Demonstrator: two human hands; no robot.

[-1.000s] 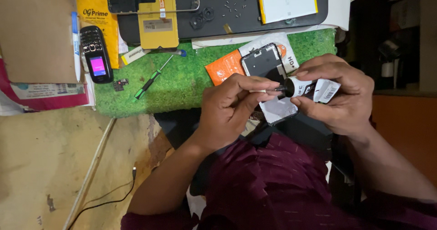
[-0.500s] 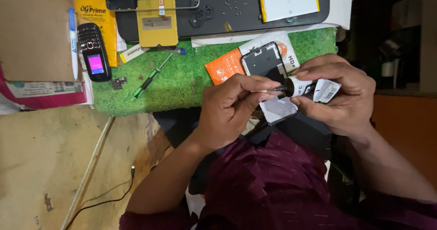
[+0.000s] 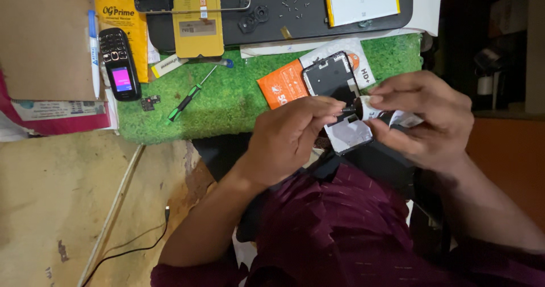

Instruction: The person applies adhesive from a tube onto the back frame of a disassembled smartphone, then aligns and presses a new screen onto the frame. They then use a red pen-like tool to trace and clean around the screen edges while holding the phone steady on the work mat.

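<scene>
My right hand (image 3: 426, 119) grips a small black-and-white tube (image 3: 392, 117), held sideways with its dark tip pointing left. My left hand (image 3: 289, 136) pinches that tip (image 3: 348, 110) between thumb and fingertips. Both hands hover just above a dismantled black phone frame (image 3: 331, 76) that lies on the green mat (image 3: 227, 108). The frame's silvery lower end (image 3: 349, 136) shows between my hands. An orange packet (image 3: 277, 86) lies under the frame's left side.
A green-handled screwdriver (image 3: 187, 98) lies on the mat to the left. Farther left are a small keypad phone (image 3: 119, 64) and a pen (image 3: 93, 51). A dark work mat (image 3: 272, 23) at the back holds loose screws (image 3: 292, 4), a yellow part (image 3: 197, 28) and a white panel (image 3: 362, 0). A black cable (image 3: 133, 246) trails at the lower left.
My hands stay together on the tube with almost no movement. The view has shifted slightly.
</scene>
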